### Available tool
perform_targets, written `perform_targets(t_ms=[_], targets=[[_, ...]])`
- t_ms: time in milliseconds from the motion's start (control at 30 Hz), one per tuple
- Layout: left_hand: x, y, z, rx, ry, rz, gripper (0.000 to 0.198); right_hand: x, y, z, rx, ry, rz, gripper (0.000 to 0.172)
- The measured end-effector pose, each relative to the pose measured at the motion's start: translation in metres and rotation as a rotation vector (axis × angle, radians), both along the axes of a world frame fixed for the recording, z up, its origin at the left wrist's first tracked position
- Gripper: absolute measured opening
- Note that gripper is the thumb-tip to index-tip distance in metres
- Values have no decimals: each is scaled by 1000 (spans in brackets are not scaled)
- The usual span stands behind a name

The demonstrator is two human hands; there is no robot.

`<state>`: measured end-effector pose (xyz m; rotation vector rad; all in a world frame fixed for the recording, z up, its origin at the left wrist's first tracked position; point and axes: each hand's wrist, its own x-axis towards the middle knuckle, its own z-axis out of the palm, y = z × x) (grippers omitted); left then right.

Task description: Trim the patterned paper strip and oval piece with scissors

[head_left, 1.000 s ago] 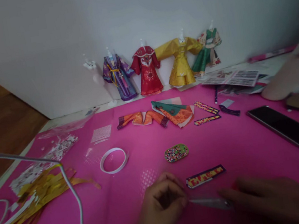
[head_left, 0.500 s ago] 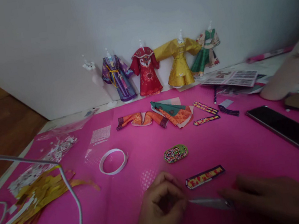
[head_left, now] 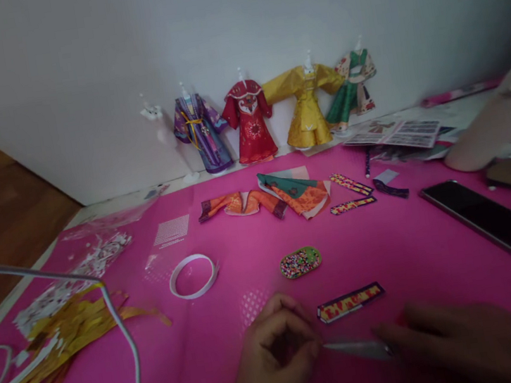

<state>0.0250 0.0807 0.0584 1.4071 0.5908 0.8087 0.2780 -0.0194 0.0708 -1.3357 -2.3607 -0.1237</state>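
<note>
Four standing miniature outfits (head_left: 253, 121), three yellow-patterned strips (head_left: 350, 303) and two hands (head_left: 277, 351) are counted — with one metal blade (head_left: 360, 350), one phone (head_left: 492, 219), one white ring (head_left: 194, 295), one speckled oval (head_left: 301, 263).

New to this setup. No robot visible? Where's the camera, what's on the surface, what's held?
Right, no machine: these are a person's bare hands, and every picture comes from one camera worn on the head, looking forward and down.

The left hand has its fingers curled together; whether they pinch something tiny can't be seen. The right hand, dim and blurred, holds a pointed silver metal tool, probably scissors, aimed at the left fingertips.

On the pink sheet lie a yellow-and-red patterned strip, a green oval dish of mixed-colour beads, a white ring-shaped roll and a black rectangular phone. A red miniature dress stands behind, among other small outfits.
</note>
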Motion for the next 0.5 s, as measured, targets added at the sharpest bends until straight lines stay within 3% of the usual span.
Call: perform_targets(t_ms=[367,500], targets=[[1,-1,2,-20,39,10,11,4,-1,-1,-45,-70,72,28],[0,0,2,-12,31,6,10,2,-1,0,-34,-5,27,26]])
